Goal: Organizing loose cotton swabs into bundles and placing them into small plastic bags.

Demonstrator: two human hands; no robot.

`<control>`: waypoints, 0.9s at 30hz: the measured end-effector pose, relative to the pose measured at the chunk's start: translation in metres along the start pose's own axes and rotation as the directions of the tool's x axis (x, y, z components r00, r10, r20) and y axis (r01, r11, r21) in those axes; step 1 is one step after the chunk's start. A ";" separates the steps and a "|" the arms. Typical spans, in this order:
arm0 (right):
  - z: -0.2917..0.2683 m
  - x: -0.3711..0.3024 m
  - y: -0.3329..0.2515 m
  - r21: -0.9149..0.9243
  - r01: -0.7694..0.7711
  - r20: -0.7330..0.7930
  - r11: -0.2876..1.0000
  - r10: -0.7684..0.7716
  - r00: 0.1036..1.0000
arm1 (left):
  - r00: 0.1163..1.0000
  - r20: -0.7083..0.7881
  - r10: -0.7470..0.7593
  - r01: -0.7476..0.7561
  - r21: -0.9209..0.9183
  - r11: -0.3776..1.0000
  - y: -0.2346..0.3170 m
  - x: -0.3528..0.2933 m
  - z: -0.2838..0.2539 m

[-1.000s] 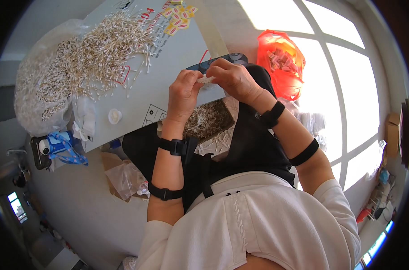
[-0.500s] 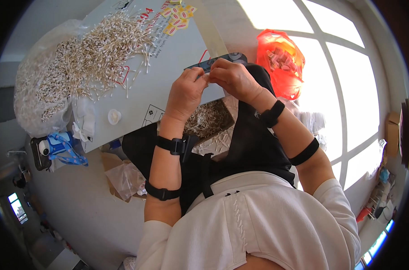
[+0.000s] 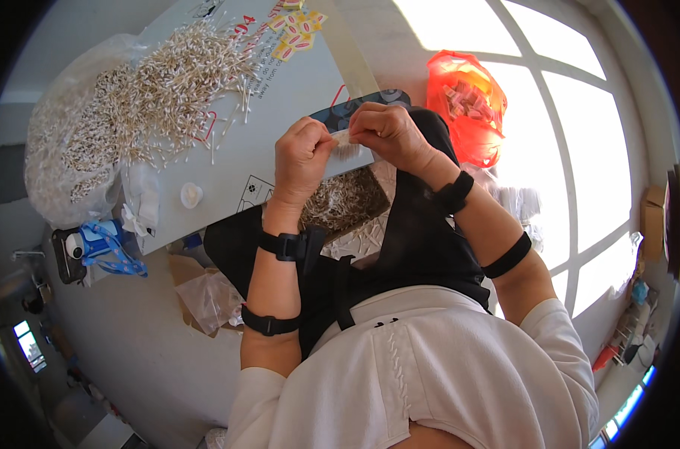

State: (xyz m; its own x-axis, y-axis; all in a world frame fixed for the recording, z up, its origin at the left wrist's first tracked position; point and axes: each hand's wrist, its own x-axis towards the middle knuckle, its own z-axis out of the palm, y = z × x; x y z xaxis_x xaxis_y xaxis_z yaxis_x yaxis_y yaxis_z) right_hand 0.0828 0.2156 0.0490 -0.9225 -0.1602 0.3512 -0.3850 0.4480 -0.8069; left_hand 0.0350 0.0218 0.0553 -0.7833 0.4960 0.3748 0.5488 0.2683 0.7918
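Decent bare tabletop (image 3: 239, 161) between the left hand (image 3: 301, 156) and that little white cup (image 3: 191, 194). Up and left, the cotton swab heap (image 3: 179, 90) blocks the way.

Just over the table's (image 3: 227, 168) near edge, toward its right corner, the left hand (image 3: 301, 153) and right hand (image 3: 394, 136) pinch a small pale packet (image 3: 346, 145) between them; its contents are too small to tell. Below that edge sits a box (image 3: 379, 188) of cotton swabs. A loose swab pile (image 3: 186, 82) spills from a clear bag (image 3: 48, 146) at the left edge. A white cup (image 3: 191, 195) stands near the near-left corner, yellow-and-white packets (image 3: 299, 34) lie by the right edge, and a red bag (image 3: 471, 146) rests beyond it.
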 end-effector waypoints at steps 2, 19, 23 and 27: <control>0.003 -0.002 0.002 -0.022 -0.019 -0.005 1.000 0.019 1.000 | 1.000 0.007 0.028 -0.028 0.054 0.998 0.000 0.000 0.001; 0.010 -0.002 0.003 -0.059 -0.018 -0.067 0.998 0.014 0.998 | 1.000 0.004 -0.015 0.014 0.150 0.989 -0.006 -0.007 0.004; 0.010 0.000 0.004 -0.083 0.001 -0.027 0.997 -0.004 1.000 | 0.998 0.041 0.051 -0.057 0.169 0.984 -0.011 -0.003 0.006; 0.011 -0.001 0.007 -0.116 0.029 -0.002 0.993 -0.030 1.000 | 0.990 0.079 0.119 -0.136 0.257 0.957 -0.013 -0.001 0.006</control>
State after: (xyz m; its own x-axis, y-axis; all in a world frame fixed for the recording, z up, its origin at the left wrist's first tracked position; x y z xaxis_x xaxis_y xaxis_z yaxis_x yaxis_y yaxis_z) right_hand 0.0808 0.2089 0.0383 -0.9105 -0.1719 0.3760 -0.4061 0.5420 -0.7357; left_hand 0.0304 0.0232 0.0423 -0.6868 0.5882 0.4269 0.7064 0.4019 0.5827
